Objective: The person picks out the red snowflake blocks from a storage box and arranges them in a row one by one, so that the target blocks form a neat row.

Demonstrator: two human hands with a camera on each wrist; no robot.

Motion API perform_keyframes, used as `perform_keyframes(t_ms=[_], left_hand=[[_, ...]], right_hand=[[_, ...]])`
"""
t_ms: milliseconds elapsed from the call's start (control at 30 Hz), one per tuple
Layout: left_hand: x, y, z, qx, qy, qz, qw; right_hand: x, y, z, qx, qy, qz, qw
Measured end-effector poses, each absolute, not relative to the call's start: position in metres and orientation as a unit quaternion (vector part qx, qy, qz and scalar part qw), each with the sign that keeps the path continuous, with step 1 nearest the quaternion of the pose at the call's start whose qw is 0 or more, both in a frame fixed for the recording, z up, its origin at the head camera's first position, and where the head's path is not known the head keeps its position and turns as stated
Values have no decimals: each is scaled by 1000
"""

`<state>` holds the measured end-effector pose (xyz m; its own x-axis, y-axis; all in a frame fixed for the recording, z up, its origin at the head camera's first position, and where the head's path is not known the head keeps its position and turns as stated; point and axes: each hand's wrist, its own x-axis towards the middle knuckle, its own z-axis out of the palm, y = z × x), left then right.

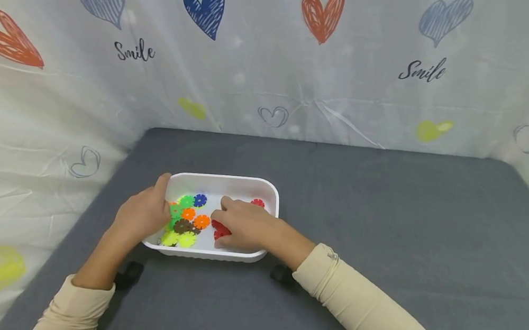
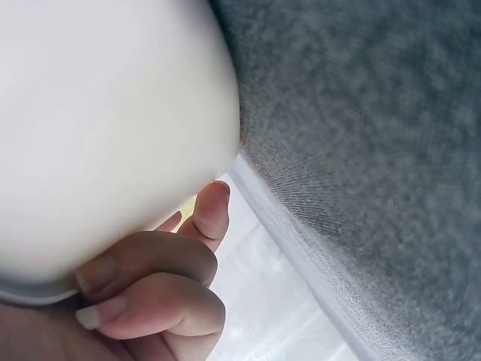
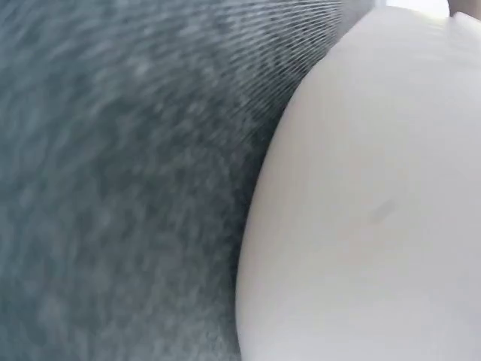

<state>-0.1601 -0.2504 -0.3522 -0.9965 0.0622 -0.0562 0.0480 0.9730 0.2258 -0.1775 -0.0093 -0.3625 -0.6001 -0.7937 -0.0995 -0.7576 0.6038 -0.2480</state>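
Your left grip (image 1: 142,214) is clamped on the near-left side of the white plastic tray (image 1: 208,255), and the left wrist view shows curled fingers (image 2: 169,259) against its outer wall. Your right grip (image 1: 246,224) is inside the tray, over its right half, fingers bent down among red flower-shaped discs (image 1: 220,230); whether they pinch one or only touch the pile, you cannot tell, since the hand covers most of it and the right wrist view shows just tray wall and grey worktop (image 1: 384,213). Every disc in sight lies in the tray, between and around your two grips. As far as can be judged, the colours are partly parted: the reds sit at your right grip, with a lone red disc (image 1: 257,202) just beyond it, while the others crowd nearer your left grip. There, green discs (image 1: 186,201) lie toward the far side, a blue disc (image 1: 200,200) beside them, orange discs (image 1: 201,221) and brown discs (image 1: 182,226) in the middle, and yellow discs (image 1: 187,239) mostly toward you. That mixed cluster looks unfinished, its colours overlapping and touching, so most of the separating seems left; how many discs hide beneath your right grip cannot be counted.
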Motion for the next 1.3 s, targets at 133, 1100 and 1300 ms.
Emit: perform_keyframes(t_ms=[133,1100,1300], left_hand=[[-160,-249,-352,29,992,116,30],[-159,-248,-351,31,992,115,34],[-158,-247,-350,21,992,114,41]], right_hand=[[-178,-8,-362,-433,890,-108,94],[-177,-10,-359,-403,899,-160,65],[-179,-8,-354,-397,900,-164,80]])
